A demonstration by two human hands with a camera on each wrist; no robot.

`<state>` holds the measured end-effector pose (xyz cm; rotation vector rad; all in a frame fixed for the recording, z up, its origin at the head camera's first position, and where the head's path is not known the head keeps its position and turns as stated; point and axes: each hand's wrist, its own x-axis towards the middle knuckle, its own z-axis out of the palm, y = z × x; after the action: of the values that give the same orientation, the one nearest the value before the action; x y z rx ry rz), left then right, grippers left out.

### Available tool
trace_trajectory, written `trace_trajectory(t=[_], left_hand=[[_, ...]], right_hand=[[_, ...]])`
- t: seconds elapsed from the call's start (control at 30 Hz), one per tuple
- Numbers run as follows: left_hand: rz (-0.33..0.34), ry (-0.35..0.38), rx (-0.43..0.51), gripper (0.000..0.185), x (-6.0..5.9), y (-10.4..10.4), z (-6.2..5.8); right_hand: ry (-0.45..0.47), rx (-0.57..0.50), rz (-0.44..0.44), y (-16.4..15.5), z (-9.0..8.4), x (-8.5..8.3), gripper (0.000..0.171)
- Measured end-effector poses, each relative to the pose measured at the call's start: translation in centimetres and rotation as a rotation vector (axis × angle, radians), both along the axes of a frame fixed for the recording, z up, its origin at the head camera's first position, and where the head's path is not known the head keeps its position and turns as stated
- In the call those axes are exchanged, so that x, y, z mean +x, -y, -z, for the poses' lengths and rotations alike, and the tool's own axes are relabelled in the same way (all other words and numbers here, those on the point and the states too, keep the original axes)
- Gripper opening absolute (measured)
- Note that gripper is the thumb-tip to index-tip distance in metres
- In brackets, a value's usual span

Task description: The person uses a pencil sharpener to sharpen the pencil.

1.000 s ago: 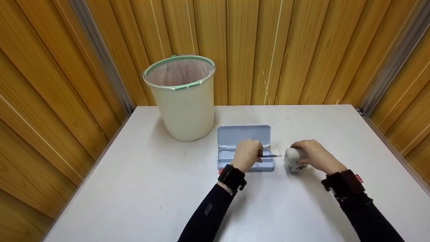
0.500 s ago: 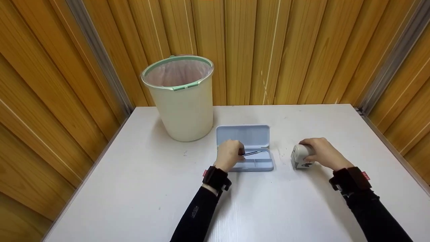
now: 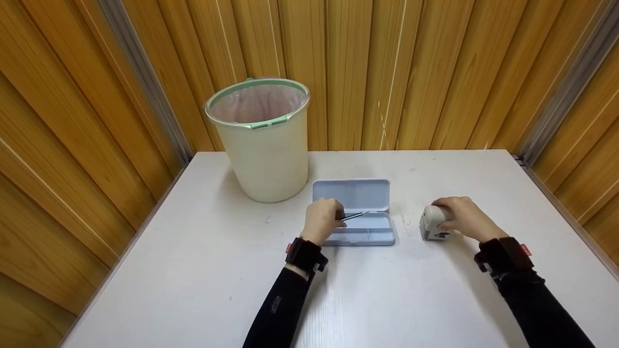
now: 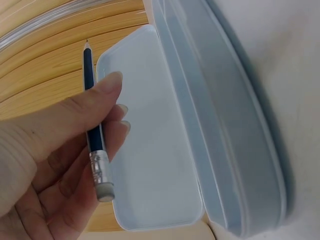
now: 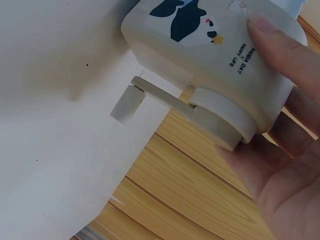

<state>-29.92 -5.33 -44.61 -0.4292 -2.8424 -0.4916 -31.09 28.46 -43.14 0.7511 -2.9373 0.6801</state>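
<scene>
I am pinching the pencil (image 3: 355, 216) in my left hand (image 3: 323, 221), holding it over the open pencil case (image 3: 359, 234) on the surface (image 3: 387, 299). My right hand (image 3: 465, 220) is gripping the sharpener (image 3: 432, 225) just beside it. Next, I judge, comes lowering the pencil gently into a compartment.
</scene>
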Motion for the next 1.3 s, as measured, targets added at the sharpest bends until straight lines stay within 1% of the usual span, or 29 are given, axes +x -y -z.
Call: trace_trajectory(t=[0.2,0.27,0.43,0.57,0.77,0.87,1.13,1.23,1.3], left_hand=[[-0.011,-0.026,-0.005,0.015,-0.3,0.3,0.3],[-0.021,-0.043,-0.013,0.015,-0.4,0.4,0.6],[-0.047,-0.080,-0.068,0.012,-0.9,0.3,1.6],[-0.069,-0.074,-0.087,0.008,-1.1,0.2,2.2],[-0.095,-0.061,-0.099,0.008,-1.3,0.0,2.9],[-0.092,-0.062,-0.104,0.007,-1.4,-0.1,3.1],[-0.092,-0.043,-0.117,0.008,-1.6,-0.2,2.9],[-0.098,-0.041,-0.136,0.006,-1.6,-0.3,2.9],[-0.095,-0.049,-0.146,0.005,-1.7,-0.4,3.0]], right_hand=[[0.015,-0.003,0.007,0.1,-0.1,0.0,0.048],[0.016,0.000,0.003,0.1,-0.1,-0.1,0.049],[0.026,0.002,0.001,0.1,0.0,-0.1,0.049],[0.024,-0.003,-0.003,0.0,0.1,-0.1,0.048],[0.036,0.002,0.001,0.0,0.4,-0.1,0.048],[0.044,0.004,0.002,0.0,0.5,-0.1,0.048],[0.094,-0.009,0.019,0.4,0.2,-0.3,0.048],[0.100,0.014,0.027,1.0,0.0,-0.1,0.058],[0.076,0.024,0.031,1.8,-0.2,0.3,0.066]])
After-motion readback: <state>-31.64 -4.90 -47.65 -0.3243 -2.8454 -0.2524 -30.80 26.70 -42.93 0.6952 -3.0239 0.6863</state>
